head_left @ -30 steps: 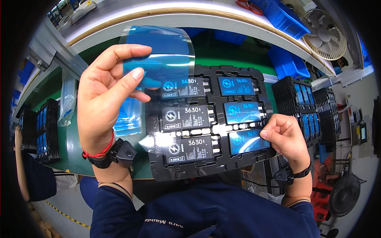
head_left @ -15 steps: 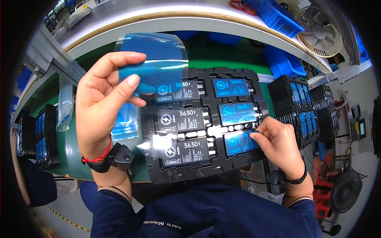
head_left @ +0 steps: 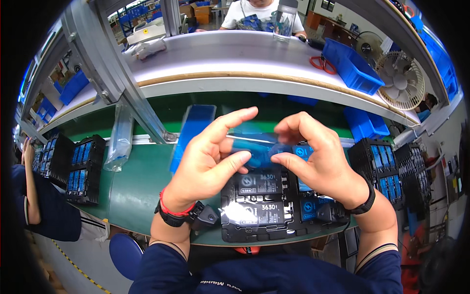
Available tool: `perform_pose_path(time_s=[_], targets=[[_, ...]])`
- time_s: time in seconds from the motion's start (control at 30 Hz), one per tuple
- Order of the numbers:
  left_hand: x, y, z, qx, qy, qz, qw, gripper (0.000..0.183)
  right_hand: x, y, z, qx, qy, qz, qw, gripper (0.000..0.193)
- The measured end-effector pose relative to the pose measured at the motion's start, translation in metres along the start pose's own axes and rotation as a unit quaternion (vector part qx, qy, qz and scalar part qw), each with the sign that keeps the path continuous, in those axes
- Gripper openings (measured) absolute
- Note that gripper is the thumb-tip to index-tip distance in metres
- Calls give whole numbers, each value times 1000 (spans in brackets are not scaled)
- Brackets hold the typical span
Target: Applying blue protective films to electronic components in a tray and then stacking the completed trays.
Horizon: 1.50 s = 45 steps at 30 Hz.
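My left hand [head_left: 205,159] and my right hand [head_left: 316,159] are raised over the tray, thumbs facing each other. Between them is a clear, blue-tinted film sheet [head_left: 262,146]; both hands have their fingers curled at its edges. Beneath lies a black plastic tray [head_left: 235,234] of flat batteries. In its left column a black battery [head_left: 267,214] shows a bare dark face, while on the right a battery [head_left: 313,208] carries blue film. My right hand and the sheet partly hide the upper batteries. A stack of blue film [head_left: 195,128] lies behind my left hand.
Stacked trays of batteries stand at left [head_left: 84,169] and right [head_left: 379,166]. A metal post [head_left: 117,73] rises beyond a clear plastic bag [head_left: 120,142]. The raised shelf [head_left: 205,56] holds red scissors [head_left: 323,64] and a blue bin [head_left: 352,68]. People sit opposite and at left.
My right hand has left the lower right battery and moved up and left to the film sheet. My left hand has brought the sheet lower over the tray. The view has tilted up.
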<state>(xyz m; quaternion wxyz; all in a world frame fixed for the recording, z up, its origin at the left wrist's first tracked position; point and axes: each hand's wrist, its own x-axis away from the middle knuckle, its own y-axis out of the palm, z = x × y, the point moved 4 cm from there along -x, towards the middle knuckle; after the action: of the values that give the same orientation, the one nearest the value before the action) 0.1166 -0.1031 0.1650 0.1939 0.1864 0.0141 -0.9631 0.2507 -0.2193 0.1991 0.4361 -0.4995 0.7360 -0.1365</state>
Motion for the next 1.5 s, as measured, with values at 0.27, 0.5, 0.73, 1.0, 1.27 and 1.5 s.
perform_pose_path(time_s=[0.27, 0.5, 0.73, 1.0, 1.27, 1.5], targets=[[-7, -7, -10, 9, -60, -21, 998, 36, 5, -6, 3, -46, 15, 54, 997, 13], [-5, -15, 1, -201, 32, 34, 978, 24, 0, -9, -3, 20, -69, 97, 993, 8], [0, -80, 17, -236, 84, 220, 943, 19, -14, -26, 21, -277, 175, 33, 944, 8], [16, -111, 30, -129, 62, 234, 962, 26, -9, 34, 86, -215, 375, -68, 899, 14], [12, -106, 29, -132, 40, 220, 966, 28, -8, 42, 86, -202, 391, -71, 895, 14], [9, -102, 26, -129, 38, 197, 971, 28, -7, 44, 86, -224, 387, -72, 892, 14]])
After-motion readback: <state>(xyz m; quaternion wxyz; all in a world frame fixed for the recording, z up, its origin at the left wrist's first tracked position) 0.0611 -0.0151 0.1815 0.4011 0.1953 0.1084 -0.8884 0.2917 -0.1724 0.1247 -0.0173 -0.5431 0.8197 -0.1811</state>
